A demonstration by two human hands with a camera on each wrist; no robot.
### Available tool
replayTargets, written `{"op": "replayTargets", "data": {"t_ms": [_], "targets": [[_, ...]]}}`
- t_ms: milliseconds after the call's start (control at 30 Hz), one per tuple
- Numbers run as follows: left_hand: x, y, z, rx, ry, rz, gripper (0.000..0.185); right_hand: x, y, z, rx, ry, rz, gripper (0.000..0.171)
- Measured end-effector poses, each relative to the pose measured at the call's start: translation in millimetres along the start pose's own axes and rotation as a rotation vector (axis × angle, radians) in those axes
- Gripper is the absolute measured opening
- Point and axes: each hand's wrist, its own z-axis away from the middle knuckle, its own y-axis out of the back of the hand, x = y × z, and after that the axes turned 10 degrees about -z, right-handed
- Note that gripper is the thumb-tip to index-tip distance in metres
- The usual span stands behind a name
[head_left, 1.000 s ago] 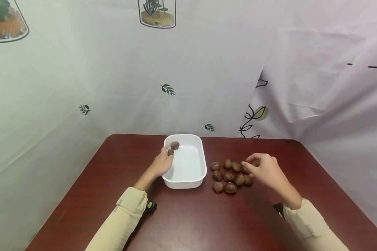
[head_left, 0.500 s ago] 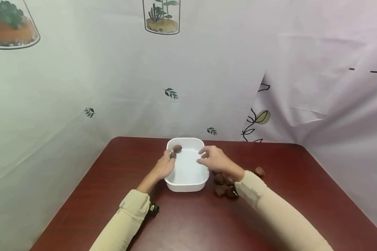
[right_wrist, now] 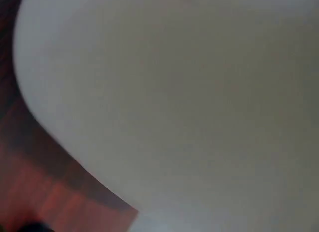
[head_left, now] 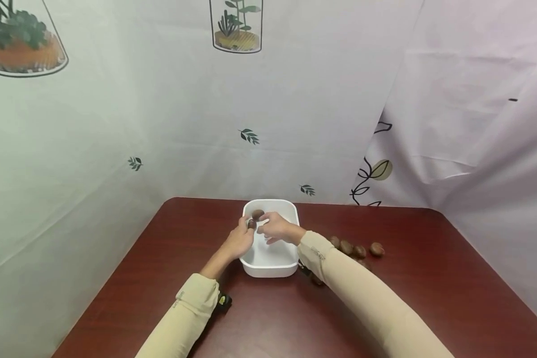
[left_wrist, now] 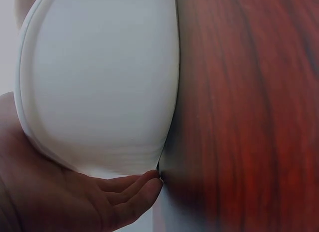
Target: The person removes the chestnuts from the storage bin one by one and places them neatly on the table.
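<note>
chestnut (head_left: pixel 252 224) pinched, both hands over tray (head_left: pixel 270 268)

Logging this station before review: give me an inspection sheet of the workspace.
Surface: dark red wooden table.
Job's things: white tub holding one chestnut; loose chestnuts right of it.
Clutter: nothing seen.
Hands: left hand pinches a chestnut at the tub's rim; right hand over the tub, grip unclear.
Cables: nothing seen.
Surroundings: printed fabric backdrop.

sleeves (head_left: pixel 358 293): beige, long | cuffs: loose | wrist: black camera strap (head_left: pixel 223 301)
</note>
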Motion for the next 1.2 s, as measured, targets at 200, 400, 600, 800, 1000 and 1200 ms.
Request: {"op": "replayTargets", "data": {"t_ms": [200,400,600,800,1000,1200], "targets": [[2.0,0.8,0.9,-0.006,0.001,0.009,0.057,3.2,-6.7,-8.0,-0.052,-0.039,-0.012,0.071],[2.4,2.4,3.3,-0.006,0.014,-0.005,0.057,10.7,-7.6,-16.6,-0.165,0.0,-0.057,0.079],[1.3,-0.2,5.8,0.0,0.007,-0.007,0.056,21.2,-8.4,-21.0,-0.236,0.012,-0.119,0.075],[1.2,-1.7,9.5,0.004,0.008,-0.004,0.055,28.5,-11.3,-17.2,-0.286,-0.019,-0.259,0.059],[4.5,-0.3,9.5,0.027,0.01,-0.005,0.056,24.9,-19.8,-13.0,-0.27,0.015,-0.291,0.042],[4.3,-0.3,8.3,0.019,0.012,-0.006,0.057,18.1,-18.4,-5.7,-0.214,0.027,-0.276,0.047]]}}
